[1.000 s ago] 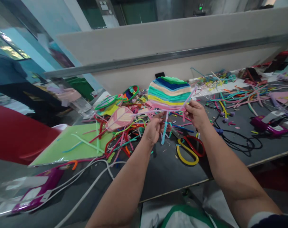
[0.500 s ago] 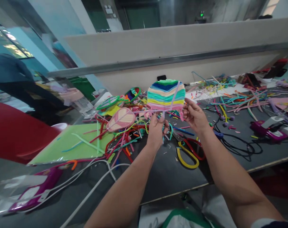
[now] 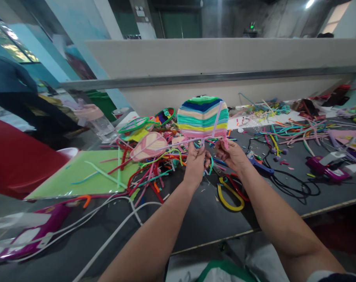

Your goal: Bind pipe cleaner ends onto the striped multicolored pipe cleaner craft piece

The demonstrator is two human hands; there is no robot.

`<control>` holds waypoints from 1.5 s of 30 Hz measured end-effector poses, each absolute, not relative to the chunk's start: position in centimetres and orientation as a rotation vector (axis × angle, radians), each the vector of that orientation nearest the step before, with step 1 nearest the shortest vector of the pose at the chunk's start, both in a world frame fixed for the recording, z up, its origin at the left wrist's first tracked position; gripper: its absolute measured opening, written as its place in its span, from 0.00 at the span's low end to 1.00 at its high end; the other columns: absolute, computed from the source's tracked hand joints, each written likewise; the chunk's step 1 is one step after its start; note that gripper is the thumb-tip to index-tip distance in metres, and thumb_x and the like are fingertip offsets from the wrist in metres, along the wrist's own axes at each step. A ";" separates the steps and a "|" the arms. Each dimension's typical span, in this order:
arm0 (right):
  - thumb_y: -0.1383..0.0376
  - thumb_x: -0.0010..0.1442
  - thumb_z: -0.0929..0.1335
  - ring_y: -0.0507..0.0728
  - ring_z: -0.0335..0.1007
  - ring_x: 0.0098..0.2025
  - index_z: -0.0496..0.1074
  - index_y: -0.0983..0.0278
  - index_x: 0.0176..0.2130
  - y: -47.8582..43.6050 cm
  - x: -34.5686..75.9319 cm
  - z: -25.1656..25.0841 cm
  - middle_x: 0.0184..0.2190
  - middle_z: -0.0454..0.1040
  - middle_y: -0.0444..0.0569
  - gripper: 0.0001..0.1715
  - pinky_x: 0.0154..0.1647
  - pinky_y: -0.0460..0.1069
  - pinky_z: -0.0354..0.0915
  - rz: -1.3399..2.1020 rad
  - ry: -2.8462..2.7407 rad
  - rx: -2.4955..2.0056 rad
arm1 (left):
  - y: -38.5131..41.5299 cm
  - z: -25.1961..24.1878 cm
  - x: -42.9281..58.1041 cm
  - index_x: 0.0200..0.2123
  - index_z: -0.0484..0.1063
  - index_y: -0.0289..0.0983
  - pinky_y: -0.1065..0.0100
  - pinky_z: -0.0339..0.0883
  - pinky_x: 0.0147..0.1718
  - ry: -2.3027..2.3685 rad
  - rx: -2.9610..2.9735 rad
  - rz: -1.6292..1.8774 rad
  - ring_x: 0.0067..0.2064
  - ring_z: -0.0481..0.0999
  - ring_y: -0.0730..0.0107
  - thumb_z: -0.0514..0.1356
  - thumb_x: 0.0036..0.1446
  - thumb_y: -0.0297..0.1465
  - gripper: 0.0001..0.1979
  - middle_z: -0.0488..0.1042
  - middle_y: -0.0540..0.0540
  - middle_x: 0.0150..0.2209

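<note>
A rounded panel of striped pipe cleaners [image 3: 200, 117], in green, blue, cream, teal, yellow and pink, is held upright above the table. My left hand [image 3: 195, 163] is closed on its lower edge, where a lilac stem passes down between the fingers. At the lower right corner, my right hand [image 3: 232, 157] pinches the pink pipe cleaner ends [image 3: 225, 142]. A lilac pipe cleaner [image 3: 217, 119] slants across the panel's right part, and another runs out to the left. Scissors with yellow and red handles [image 3: 231, 197] lie below my right hand.
Left of my hands lie a pink leaf-shaped piece [image 3: 148, 147], tangled pipe cleaners and a green sheet [image 3: 87, 172]. Purple power strips [image 3: 34, 231] with white cords rest at front left. A blue-handled tool [image 3: 261, 166] and black cable [image 3: 298, 188] are at right. A clear bottle [image 3: 98, 121] stands behind.
My right hand has moved left and down, from the panel's right edge to its pink lower corner. My left hand keeps its hold. The view has shifted slightly.
</note>
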State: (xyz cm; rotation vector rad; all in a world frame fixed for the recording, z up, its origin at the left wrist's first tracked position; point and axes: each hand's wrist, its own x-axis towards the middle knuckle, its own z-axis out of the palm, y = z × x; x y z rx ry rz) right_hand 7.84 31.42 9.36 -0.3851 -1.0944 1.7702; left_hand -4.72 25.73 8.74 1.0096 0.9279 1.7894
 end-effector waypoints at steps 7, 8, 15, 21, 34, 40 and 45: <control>0.54 0.45 0.76 0.46 0.50 0.20 0.70 0.64 0.30 31.0 7.5 9.3 0.23 0.63 0.39 0.19 0.21 0.44 0.54 1.802 -1.126 -0.368 | 25.9 8.5 -4.6 0.45 0.58 0.43 0.78 0.49 0.12 0.911 1.012 1.794 0.15 0.60 0.83 0.61 0.54 0.36 0.18 0.67 0.57 0.23; 0.53 0.45 0.75 0.46 0.50 0.20 0.70 0.63 0.29 31.0 7.4 9.3 0.23 0.62 0.39 0.19 0.21 0.44 0.54 1.804 -1.130 -0.369 | 25.9 8.4 -4.6 0.46 0.58 0.43 0.78 0.49 0.12 0.901 1.019 1.794 0.14 0.60 0.83 0.61 0.55 0.36 0.18 0.67 0.57 0.23; 0.54 0.44 0.76 0.46 0.47 0.19 0.67 0.62 0.30 30.6 7.2 9.6 0.20 0.57 0.37 0.21 0.19 0.43 0.51 1.822 -1.105 -0.320 | 26.1 8.1 -4.4 0.49 0.58 0.45 0.78 0.49 0.11 0.843 0.993 1.812 0.14 0.60 0.83 0.62 0.53 0.37 0.22 0.67 0.58 0.22; 0.56 0.45 0.76 0.45 0.47 0.18 0.63 0.62 0.26 30.5 7.2 9.8 0.20 0.59 0.37 0.21 0.18 0.43 0.50 1.845 -1.080 -0.308 | 26.2 7.8 -4.4 0.50 0.59 0.43 0.77 0.49 0.11 0.867 0.989 1.829 0.14 0.60 0.82 0.62 0.53 0.39 0.23 0.67 0.57 0.22; 0.59 0.47 0.75 0.44 0.51 0.17 0.66 0.65 0.25 31.3 7.7 9.4 0.21 0.64 0.40 0.17 0.19 0.43 0.49 1.833 -1.113 -0.246 | 25.6 8.5 -4.8 0.54 0.56 0.44 0.77 0.51 0.13 0.855 1.049 1.783 0.17 0.61 0.81 0.61 0.55 0.41 0.26 0.66 0.56 0.24; 0.57 0.46 0.75 0.44 0.50 0.17 0.65 0.65 0.23 31.3 7.8 9.4 0.20 0.63 0.40 0.20 0.19 0.44 0.49 1.757 -1.138 -0.264 | 25.0 8.8 -4.9 0.51 0.57 0.45 0.76 0.50 0.14 0.818 1.049 1.700 0.17 0.61 0.82 0.59 0.57 0.40 0.21 0.69 0.54 0.27; 0.58 0.50 0.74 0.45 0.52 0.17 0.68 0.65 0.24 31.2 7.8 9.3 0.18 0.63 0.40 0.16 0.18 0.43 0.51 1.797 -1.145 -0.206 | 24.6 9.2 -5.1 0.50 0.60 0.44 0.74 0.49 0.15 0.810 1.081 1.668 0.18 0.63 0.81 0.58 0.57 0.40 0.19 0.71 0.51 0.32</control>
